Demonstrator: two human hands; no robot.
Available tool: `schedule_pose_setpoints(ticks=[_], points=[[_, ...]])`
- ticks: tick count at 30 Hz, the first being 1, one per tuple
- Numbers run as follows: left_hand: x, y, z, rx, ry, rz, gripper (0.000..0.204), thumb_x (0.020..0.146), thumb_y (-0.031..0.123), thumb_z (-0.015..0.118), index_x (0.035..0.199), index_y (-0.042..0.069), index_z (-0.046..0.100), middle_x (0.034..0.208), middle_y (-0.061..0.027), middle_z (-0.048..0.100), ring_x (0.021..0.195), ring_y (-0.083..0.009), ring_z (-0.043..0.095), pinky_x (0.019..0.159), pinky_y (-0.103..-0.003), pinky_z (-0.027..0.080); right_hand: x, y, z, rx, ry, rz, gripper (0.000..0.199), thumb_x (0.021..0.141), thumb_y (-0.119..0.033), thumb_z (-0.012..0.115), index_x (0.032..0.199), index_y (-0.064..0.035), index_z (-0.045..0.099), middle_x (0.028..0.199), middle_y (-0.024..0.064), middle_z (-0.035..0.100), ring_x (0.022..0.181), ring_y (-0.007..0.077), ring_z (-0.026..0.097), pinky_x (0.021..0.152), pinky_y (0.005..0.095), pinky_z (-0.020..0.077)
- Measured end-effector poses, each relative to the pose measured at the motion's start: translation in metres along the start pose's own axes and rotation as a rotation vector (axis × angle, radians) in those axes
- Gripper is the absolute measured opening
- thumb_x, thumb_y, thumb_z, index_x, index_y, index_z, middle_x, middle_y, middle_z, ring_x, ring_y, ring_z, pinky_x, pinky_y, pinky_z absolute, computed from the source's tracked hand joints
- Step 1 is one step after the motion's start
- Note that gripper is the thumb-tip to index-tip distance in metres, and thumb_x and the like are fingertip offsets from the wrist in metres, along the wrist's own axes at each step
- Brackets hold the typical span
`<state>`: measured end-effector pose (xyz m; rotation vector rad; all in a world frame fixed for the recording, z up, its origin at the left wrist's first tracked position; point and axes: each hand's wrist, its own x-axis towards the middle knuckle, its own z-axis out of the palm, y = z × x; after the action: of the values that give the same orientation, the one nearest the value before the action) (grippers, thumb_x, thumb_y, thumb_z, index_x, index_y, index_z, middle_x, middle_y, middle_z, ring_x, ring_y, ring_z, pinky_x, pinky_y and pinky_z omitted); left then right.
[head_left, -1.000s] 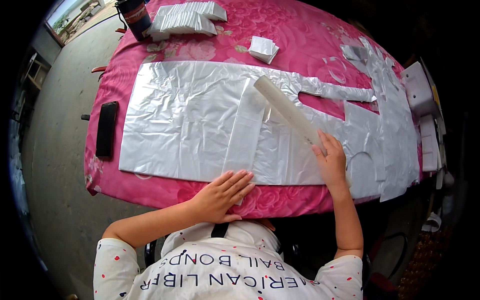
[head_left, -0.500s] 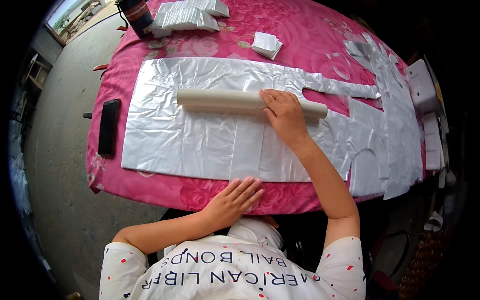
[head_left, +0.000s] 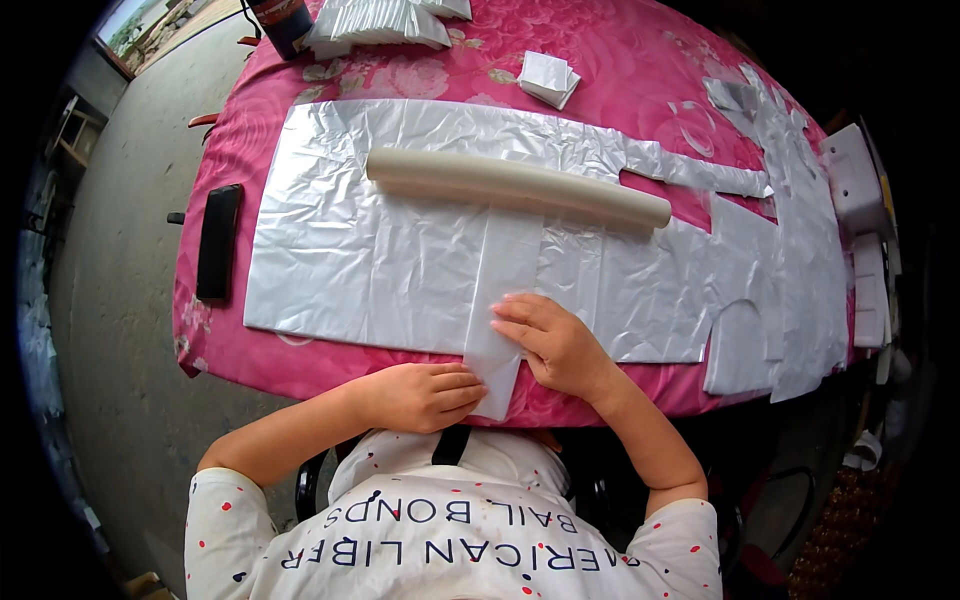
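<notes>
A narrow folded white plastic bag [head_left: 503, 260] lies crosswise over a larger stack of flattened white plastic bags [head_left: 320, 240], its near end hanging past the stack's edge. My left hand [head_left: 425, 397] is closed on the left side of that near end, fingertips at its edge. From the right, my right hand [head_left: 550, 342] reaches over the same folded bag with fingers stretched out and touching it; its thumb is low by the right edge. A pale beige tube [head_left: 520, 186] rests untouched across the far part of the folded bag and the stack.
A black phone [head_left: 219, 242] lies at the table's left. Folded white bundles [head_left: 385, 24] and a dark cup [head_left: 279, 25] stand at the back, with a small folded pile [head_left: 548, 78] nearer. Loose plastic sheets [head_left: 800, 270] cover the right side of the pink tablecloth [head_left: 620, 60].
My right hand has let go of the tube and come back to the folded bag's near end. My left hand has closed on that end, which now extends further toward me.
</notes>
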<state>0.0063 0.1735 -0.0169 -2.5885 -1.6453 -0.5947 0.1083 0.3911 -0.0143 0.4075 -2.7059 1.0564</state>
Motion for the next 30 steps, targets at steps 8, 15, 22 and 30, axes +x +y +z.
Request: schedule_pose_setpoints(ticks=[8, 15, 22, 30], points=[[0.006, 0.008, 0.001, -0.334, 0.353, -0.214, 0.030, 0.074, 0.007, 0.060, 0.104, 0.007, 0.063, 0.110, -0.0076, 0.062, 0.098, -0.0194, 0.061, 0.082, -0.033, 0.052, 0.001, -0.007, -0.006, -0.085, 0.011, -0.014, 0.036, 0.068, 0.005, 0.057, 0.104, -0.0003, 0.060, 0.113, 0.0119, 0.057, 0.107, 0.0301, 0.053, 0.090, 0.0374, 0.0451], [0.016, -0.013, 0.011, 0.042, 0.060, -0.359, 0.062, 0.070, 0.019, 0.065, 0.128, 0.009, 0.047, 0.134, -0.0083, 0.045, 0.123, -0.0219, 0.045, 0.106, -0.043, 0.030, -0.008, -0.004, 0.005, -0.153, 0.121, 0.014, 0.030, 0.069, 0.003, 0.060, 0.098, -0.0018, 0.064, 0.107, 0.0118, 0.060, 0.099, 0.0293, 0.056, 0.083, 0.0363, 0.0475], [0.028, -0.017, 0.013, -0.090, 0.152, -0.585, 0.064, 0.066, 0.014, 0.062, 0.127, 0.004, 0.046, 0.119, -0.0109, 0.056, 0.109, -0.0249, 0.054, 0.097, -0.041, 0.037, -0.010, -0.002, -0.005, -0.082, 0.165, 0.135, 0.026, 0.070, -0.001, 0.063, 0.095, -0.0054, 0.065, 0.096, 0.0080, 0.064, 0.090, 0.0264, 0.059, 0.076, 0.0346, 0.0486], [0.041, -0.023, 0.005, -0.317, 0.373, -0.772, 0.049, 0.072, 0.005, 0.058, 0.120, 0.003, 0.051, 0.110, -0.0120, 0.061, 0.096, -0.0282, 0.058, 0.087, -0.041, 0.043, 0.013, 0.005, -0.020, 0.139, 0.066, 0.366, 0.020, 0.073, -0.009, 0.064, 0.093, -0.0056, 0.066, 0.086, 0.0116, 0.064, 0.077, 0.0284, 0.061, 0.066, 0.0339, 0.0488]])
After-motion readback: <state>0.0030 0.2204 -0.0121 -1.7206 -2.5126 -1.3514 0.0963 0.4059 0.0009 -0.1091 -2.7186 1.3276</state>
